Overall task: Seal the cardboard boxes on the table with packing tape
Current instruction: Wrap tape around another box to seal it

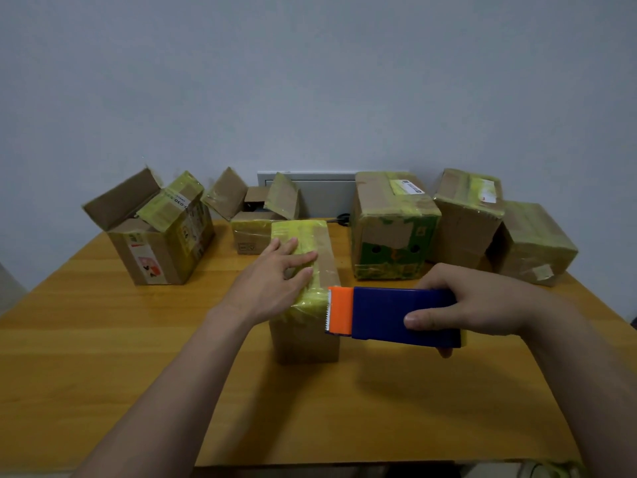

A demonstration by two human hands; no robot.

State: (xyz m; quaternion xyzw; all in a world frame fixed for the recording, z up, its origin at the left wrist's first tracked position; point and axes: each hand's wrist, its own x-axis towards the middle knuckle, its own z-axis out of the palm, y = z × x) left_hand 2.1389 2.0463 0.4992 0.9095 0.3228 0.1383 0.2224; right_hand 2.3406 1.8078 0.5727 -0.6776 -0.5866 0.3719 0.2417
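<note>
Left hand flat, pressing top of centre box mid-counter. Right hand clenched round tape dispenser, blade at near top edge. Strip laid; next: tear tape, smooth end down front.

Six boxes behind one box on table

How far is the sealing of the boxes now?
Done, it seems: three closed, taped cardboard boxes at right. In hand: the left hand presses the narrow middle box while the right hand holds the blue and orange tape dispenser at its near top edge. Left: two boxes with open flaps at left.
</note>
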